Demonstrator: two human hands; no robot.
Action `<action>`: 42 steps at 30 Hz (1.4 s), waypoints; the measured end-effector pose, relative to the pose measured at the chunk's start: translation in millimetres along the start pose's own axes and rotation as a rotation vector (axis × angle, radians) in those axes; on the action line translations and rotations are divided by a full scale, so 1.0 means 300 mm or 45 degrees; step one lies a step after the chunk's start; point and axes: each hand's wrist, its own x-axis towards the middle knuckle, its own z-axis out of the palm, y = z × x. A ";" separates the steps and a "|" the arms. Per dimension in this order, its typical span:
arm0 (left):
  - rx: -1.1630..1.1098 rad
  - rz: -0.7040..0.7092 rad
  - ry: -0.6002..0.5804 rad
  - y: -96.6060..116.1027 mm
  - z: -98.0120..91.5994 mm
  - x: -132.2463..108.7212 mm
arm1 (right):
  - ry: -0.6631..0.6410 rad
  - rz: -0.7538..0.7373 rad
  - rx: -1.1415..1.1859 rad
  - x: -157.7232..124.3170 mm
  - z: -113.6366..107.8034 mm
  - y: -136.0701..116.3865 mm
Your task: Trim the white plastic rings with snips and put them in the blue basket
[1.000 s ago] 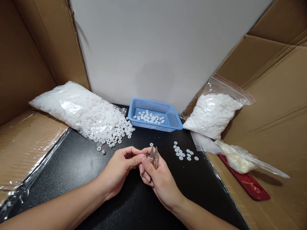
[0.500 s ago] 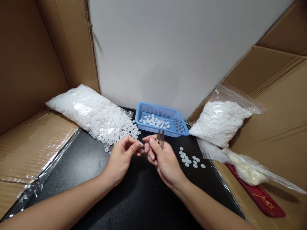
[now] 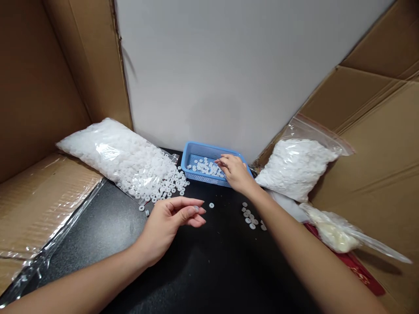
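My left hand [image 3: 173, 220] is raised over the black table, thumb pressed to its fingers on a small whitish piece, seemingly a white plastic ring [image 3: 196, 208]. My right hand [image 3: 235, 171] reaches over the right end of the blue basket [image 3: 193, 175], fingers bent downward. A dark sliver shows at its fingertips; the thread snips it held a moment ago are mostly hidden by the hand. Several white rings [image 3: 206, 166] lie inside the basket. A single loose ring [image 3: 211, 205] rests on the table just beyond my left fingertips.
A large clear bag of white rings [image 3: 121, 157] spills onto the table at left. More rings [image 3: 250, 217] lie beside my right forearm. At right are a zip bag of white pieces [image 3: 299, 168], a smaller bag [image 3: 337, 233] and a red strip [image 3: 363, 274]. Cardboard walls [image 3: 376, 131] flank both sides.
My right hand has left my left hand and moved up over the basket, and the snips' blades no longer stand out. My left hand stayed nearly in place, its fingers straighter.
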 end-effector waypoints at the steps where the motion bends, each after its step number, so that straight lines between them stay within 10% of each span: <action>1: -0.018 -0.015 -0.011 -0.001 0.003 -0.003 | 0.019 -0.017 0.004 -0.019 -0.008 -0.004; 14: -0.056 -0.106 -0.092 0.007 0.033 -0.020 | 0.053 -0.276 0.401 -0.482 -0.053 -0.184; 23: -0.093 -0.191 -0.088 0.020 0.049 -0.027 | 0.269 -0.718 -0.064 -0.502 -0.041 -0.173; 42: 0.011 -0.154 -0.151 0.020 0.039 -0.030 | 0.288 -0.826 -0.338 -0.500 -0.070 -0.186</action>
